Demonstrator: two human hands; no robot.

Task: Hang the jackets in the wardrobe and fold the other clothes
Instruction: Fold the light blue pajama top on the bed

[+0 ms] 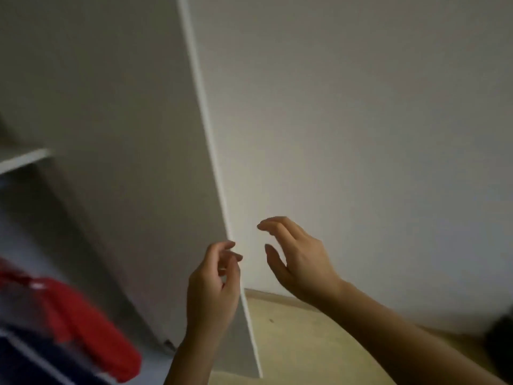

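- A white shelf point(25, 159) juts out at the far left, inside the wardrobe.
- Below it, near left, a red garment point(91, 329) lies blurred over something dark blue.
- The wardrobe side panel point(125, 134) stands tall, and its thin white front edge point(211, 151) runs down to the floor.
- The left hand point(211, 290) is raised at that edge, fingers loosely curled and holding nothing. I can't tell whether it touches.
- The right hand point(299, 262) hangs just right of it, fingers spread and empty. The two hands are apart.
- Beyond is a bare wall point(361, 107), with pale floor point(299, 343) below.
- A dark shape point(499, 343) sits at the near right.
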